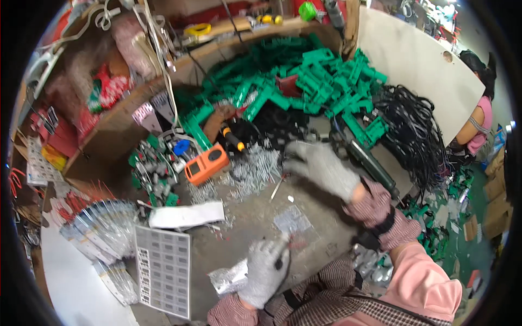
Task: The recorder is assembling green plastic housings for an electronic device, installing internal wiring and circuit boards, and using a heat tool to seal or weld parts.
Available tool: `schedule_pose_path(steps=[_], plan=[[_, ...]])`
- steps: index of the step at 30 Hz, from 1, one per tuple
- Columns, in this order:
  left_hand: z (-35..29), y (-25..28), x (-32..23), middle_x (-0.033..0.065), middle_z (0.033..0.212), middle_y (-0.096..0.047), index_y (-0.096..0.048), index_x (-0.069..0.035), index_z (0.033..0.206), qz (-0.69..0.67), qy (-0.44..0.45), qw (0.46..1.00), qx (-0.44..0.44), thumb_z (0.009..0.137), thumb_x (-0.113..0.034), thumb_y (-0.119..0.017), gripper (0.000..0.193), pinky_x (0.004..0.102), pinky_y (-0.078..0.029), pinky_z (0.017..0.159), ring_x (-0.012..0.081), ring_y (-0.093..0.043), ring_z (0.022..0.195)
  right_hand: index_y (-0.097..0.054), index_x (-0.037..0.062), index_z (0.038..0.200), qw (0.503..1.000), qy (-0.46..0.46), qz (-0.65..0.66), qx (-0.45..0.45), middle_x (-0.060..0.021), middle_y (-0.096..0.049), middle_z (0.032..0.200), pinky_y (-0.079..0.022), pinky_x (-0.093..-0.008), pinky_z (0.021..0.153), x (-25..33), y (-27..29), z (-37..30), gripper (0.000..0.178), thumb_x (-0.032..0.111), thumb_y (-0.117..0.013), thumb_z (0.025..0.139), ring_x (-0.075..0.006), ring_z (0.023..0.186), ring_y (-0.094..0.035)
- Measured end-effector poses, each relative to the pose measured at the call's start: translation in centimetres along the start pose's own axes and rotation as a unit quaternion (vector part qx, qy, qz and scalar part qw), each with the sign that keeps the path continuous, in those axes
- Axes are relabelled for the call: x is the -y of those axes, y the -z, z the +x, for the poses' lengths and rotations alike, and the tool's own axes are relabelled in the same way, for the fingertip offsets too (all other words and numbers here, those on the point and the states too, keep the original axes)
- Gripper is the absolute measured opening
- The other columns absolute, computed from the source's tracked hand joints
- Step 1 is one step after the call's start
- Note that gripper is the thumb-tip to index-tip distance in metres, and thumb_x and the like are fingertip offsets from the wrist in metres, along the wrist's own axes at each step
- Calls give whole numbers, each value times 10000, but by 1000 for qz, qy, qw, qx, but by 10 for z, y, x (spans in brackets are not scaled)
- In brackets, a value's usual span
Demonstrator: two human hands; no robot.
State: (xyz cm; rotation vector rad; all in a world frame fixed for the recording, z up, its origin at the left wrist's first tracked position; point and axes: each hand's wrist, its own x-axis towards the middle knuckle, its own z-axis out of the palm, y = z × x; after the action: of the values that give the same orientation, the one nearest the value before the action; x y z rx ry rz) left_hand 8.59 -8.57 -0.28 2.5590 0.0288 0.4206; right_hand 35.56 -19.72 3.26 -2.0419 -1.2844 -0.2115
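Note:
My right hand [323,169], in a grey knit glove, reaches over the worktable with its fingers apart, close to small black parts [280,127] and a heap of silver screws [253,171]. Its fingertips are slightly smeared by motion. Near the table's front edge, my left hand [265,271], gloved alike, has its fingers curled together; what they may hold is too blurred to name. A crumpled silvery piece of film [228,277] lies beside it. Farther in is a small clear plastic piece [293,219]. A dark green, pen-shaped power tool [372,167] lies right of my right hand.
Green plastic housings [326,76] are piled at the back, with black cables [416,130] to their right. An orange case [206,163], a yellow-and-black handle [232,138], a white strip [186,214] and a label sheet [163,271] lie leftward. Another person [478,119] is at far right.

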Motion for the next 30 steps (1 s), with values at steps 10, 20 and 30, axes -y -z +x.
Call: schedule_pose_path(steps=[10,20,30], plan=[[13,-8,5,115,1162,-685,-685,-66,1088,70,-46,995,55,887,-142,-740,222,488,-468,988,359,-619,1065,-611,71,1151,969,-165,109,147,-174,-703,817,-571,-450,672,95,-8,-94,294,271,-672,944,-377,767,-719],[-16,11,2,184,1247,-605,-545,-51,1356,6,37,997,66,759,-410,-873,770,527,-415,1093,401,-567,1193,-639,18,1141,928,17,-325,182,-127,-664,859,-566,-400,720,19,22,-51,249,224,-558,1024,-299,848,-692],[-20,13,3,201,1337,-557,-560,-75,1382,116,84,980,141,785,-483,-830,771,513,-443,1013,403,-543,1237,-520,1,1156,943,-207,-150,-211,-201,-730,1005,-592,-463,798,-78,111,0,394,152,-707,844,-386,909,-734]])
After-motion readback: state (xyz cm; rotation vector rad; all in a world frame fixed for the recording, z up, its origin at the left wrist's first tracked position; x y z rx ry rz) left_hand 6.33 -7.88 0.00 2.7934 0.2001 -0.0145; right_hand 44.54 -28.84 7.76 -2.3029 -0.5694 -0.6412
